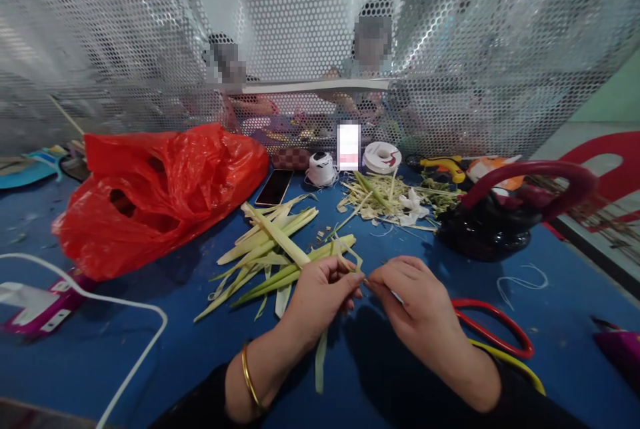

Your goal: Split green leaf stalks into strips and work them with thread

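Note:
My left hand (325, 292) is closed in a pinch on a thin pale-green leaf strip (354, 254), which loops up above the fingers. A longer end of leaf hangs down below that hand. My right hand (415, 292) is closed too, thumb and finger pinched close to the left fingertips; what lies between them is too small to make out. Left of the hands, long green and cream leaf strips (270, 246), like corn husk, lie in a loose pile on the blue table (200, 362). My left wrist wears a gold bangle (248, 376).
A red plastic bag (170, 182), phone (275, 187), white thread spool (321, 169), ribbon reel (383, 157) and leaf scraps (375, 199) lie behind. Rightward are a dark handled pot (485, 229) and red ring (520, 346). A white cable (135, 304) crosses left. People sit beyond the perforated screen (300, 16).

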`<action>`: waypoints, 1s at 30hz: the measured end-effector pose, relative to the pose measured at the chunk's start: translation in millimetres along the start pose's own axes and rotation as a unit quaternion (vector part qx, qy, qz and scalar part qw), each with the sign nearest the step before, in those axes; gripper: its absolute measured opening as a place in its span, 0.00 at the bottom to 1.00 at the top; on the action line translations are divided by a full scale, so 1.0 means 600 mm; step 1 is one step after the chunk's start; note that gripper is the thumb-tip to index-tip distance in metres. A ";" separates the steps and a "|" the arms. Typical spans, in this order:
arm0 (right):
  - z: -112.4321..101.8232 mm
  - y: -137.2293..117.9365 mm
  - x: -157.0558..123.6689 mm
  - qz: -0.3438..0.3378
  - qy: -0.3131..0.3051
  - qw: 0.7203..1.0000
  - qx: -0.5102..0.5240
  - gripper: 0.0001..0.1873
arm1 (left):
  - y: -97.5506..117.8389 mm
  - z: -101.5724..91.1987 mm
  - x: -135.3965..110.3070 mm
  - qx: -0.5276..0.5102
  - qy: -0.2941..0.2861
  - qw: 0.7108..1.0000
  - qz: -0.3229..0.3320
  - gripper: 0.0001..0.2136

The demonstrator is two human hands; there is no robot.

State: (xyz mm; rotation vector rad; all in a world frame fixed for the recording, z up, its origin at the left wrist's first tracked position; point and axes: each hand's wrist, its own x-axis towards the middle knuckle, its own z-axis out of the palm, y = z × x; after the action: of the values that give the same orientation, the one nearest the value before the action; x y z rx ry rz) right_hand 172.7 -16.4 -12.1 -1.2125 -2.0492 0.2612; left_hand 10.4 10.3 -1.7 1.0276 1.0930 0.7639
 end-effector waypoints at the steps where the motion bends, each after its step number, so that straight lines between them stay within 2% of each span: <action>1: -0.003 -0.001 0.001 -0.001 -0.001 1.000 -0.004 0.12 | 0.001 0.000 0.000 0.003 -0.002 1.000 -0.003 0.11; 9: -0.010 -0.004 0.003 0.011 -0.012 1.000 -0.004 0.12 | 0.010 -0.006 -0.001 0.000 -0.021 1.000 -0.017 0.11; 18: -0.012 -0.002 0.003 0.019 -0.014 1.000 0.007 0.13 | 0.012 -0.010 0.001 -0.019 -0.009 1.000 -0.014 0.10; 21: -0.017 0.001 0.009 0.050 -0.021 0.997 0.049 0.11 | 0.013 -0.014 0.002 -0.040 -0.032 0.999 -0.016 0.12; 23: -0.019 0.003 0.014 0.099 -0.034 0.989 0.105 0.11 | 0.014 -0.016 0.002 -0.055 -0.059 0.996 -0.024 0.12; 25: -0.017 0.005 0.019 0.169 -0.044 0.966 0.192 0.14 | 0.015 -0.015 0.000 -0.066 -0.082 0.994 -0.036 0.14; 26: -0.015 0.005 0.020 0.209 -0.047 0.945 0.246 0.15 | 0.014 -0.014 -0.001 -0.070 -0.090 0.993 -0.043 0.15; 30: -0.001 0.000 0.021 0.342 -0.031 0.829 0.441 0.13 | 0.006 -0.006 -0.004 -0.065 -0.106 0.990 -0.061 0.15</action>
State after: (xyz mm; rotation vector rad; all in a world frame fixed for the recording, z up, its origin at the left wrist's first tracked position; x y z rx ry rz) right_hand 169.4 -6.3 -5.8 -1.2353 -1.1517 1.4208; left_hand 6.3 10.7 2.0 0.9005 0.9017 0.6051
